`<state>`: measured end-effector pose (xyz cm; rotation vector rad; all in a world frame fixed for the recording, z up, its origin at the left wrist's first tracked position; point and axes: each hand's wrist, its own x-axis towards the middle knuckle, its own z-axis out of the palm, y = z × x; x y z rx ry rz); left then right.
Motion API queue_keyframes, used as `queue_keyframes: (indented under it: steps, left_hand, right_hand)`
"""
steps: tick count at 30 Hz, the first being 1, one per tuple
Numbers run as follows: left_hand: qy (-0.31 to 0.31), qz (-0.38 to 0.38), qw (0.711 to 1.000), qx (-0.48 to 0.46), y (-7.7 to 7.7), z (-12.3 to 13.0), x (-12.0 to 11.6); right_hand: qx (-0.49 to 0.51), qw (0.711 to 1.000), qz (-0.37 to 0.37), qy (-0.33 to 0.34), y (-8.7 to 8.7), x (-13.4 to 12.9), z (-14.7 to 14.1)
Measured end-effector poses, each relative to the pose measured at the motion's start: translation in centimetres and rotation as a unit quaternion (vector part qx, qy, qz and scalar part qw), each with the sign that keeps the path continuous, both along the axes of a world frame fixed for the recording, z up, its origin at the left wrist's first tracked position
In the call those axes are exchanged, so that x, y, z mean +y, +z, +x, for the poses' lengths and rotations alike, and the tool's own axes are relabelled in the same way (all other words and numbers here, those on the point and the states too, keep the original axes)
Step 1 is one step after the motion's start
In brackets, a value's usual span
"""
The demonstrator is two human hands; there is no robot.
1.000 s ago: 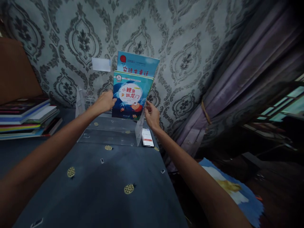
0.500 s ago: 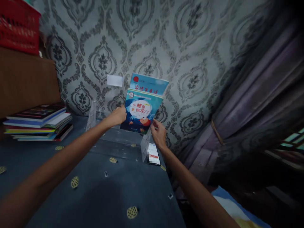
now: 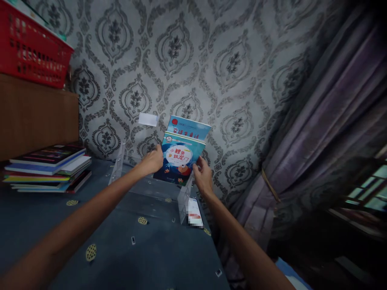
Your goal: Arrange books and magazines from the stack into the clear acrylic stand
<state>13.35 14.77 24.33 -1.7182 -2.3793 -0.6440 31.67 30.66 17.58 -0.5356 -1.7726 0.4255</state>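
Left hand (image 3: 155,160) at nine o'clock, right hand (image 3: 202,175) at three, fingers closed on front book (image 3: 179,162); clear rack panel (image 3: 182,204) at five; back book (image 3: 198,128) juts up at twelve, grip on it unclear; even side pressure, level bottom edge probably best.

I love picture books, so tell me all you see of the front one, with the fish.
The front book is closed, with a paper-looking blue cover: red characters in a white oval, an orange fish below. It is roughly upright at the clear rack, before a second blue book. The left hand grips its left edge; the right hand is at its right edge. Whether it rests on the rack is unclear.
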Motion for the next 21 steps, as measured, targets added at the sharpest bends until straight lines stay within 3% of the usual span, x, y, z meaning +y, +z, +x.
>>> queue_keyframes:
  steps: [21]
  left_hand:
    - [0.0, -0.002, 1.0, 0.01, 0.0, -0.4, 0.7]
  right_hand:
    - [0.05, 0.997, -0.048, -0.03, 0.5, -1.0, -1.2]
